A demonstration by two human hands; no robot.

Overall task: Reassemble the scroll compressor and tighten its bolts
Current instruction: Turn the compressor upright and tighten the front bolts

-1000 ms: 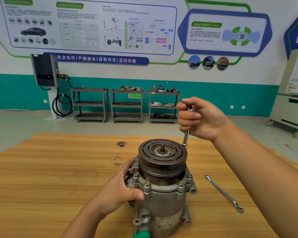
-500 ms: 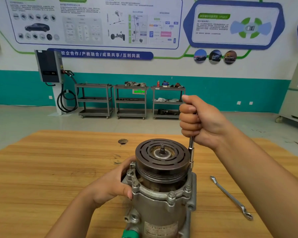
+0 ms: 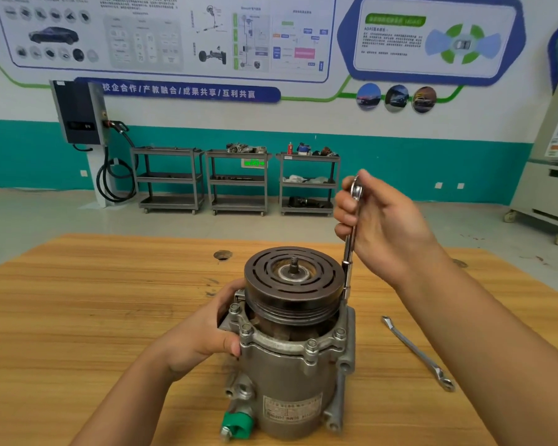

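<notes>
The scroll compressor (image 3: 287, 375) stands upright on the wooden table (image 3: 78, 317), its dark slotted pulley (image 3: 292, 281) on top. Several bolts (image 3: 311, 344) ring the grey housing flange. My left hand (image 3: 203, 333) grips the housing's left side at flange height. My right hand (image 3: 380, 226) holds a slim metal wrench (image 3: 350, 243) upright beside the pulley's right edge. Its lower end reaches down to the flange behind the pulley, where the tip is hidden.
A loose spanner (image 3: 416, 350) lies on the table to the compressor's right. A small round hole (image 3: 222, 255) marks the tabletop behind it. Shelf carts (image 3: 239, 181) and a wall charger (image 3: 78, 114) stand far back across the floor.
My right hand has loosened from a tight fist around the wrench, so the wrench's top end shows between the fingers. The compressor has been turned slightly in my left hand.
</notes>
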